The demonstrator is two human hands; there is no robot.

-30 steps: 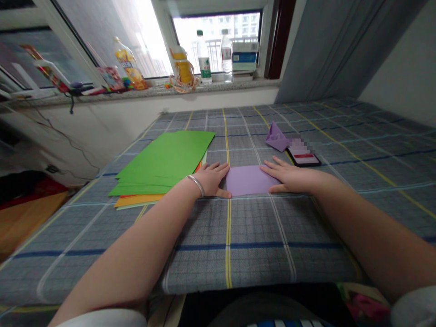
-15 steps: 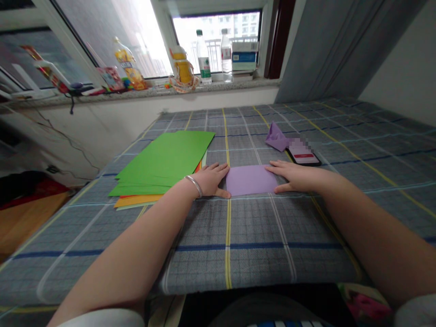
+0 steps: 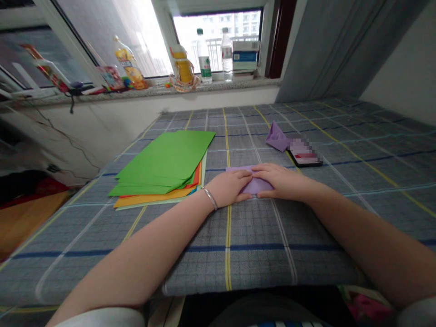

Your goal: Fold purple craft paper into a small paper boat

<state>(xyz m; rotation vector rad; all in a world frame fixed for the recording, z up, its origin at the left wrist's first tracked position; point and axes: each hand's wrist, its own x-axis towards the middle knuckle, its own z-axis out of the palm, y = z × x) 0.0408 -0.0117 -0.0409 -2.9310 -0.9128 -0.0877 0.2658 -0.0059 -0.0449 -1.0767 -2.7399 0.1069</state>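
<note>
A folded sheet of purple paper (image 3: pixel 258 187) lies flat on the checked cloth in front of me. My left hand (image 3: pixel 231 185) rests over its left part, fingers stretched toward the middle, thumb along the near edge. From the other side my right hand (image 3: pixel 274 180) lies on the right part, its fingers also extended. The two sets of fingertips almost meet at the paper's centre, and much of the sheet is hidden beneath them. Beyond my right hand stands a folded purple paper shape (image 3: pixel 276 137), beside a phone (image 3: pixel 304 154).
A stack of coloured paper with green sheets (image 3: pixel 166 156) on top lies to the left. Checked cloth (image 3: pixel 255 268) covers the surface. On the windowsill (image 3: pixel 153 91) stand bottles, a yellow cup (image 3: pixel 184 68) and boxes (image 3: pixel 244 56). A grey curtain (image 3: pixel 327 50) hangs at the right.
Both hands have moved inward from the paper's two ends to its middle, covering more of it. The stack, the phone and the folded shape stay in place.
</note>
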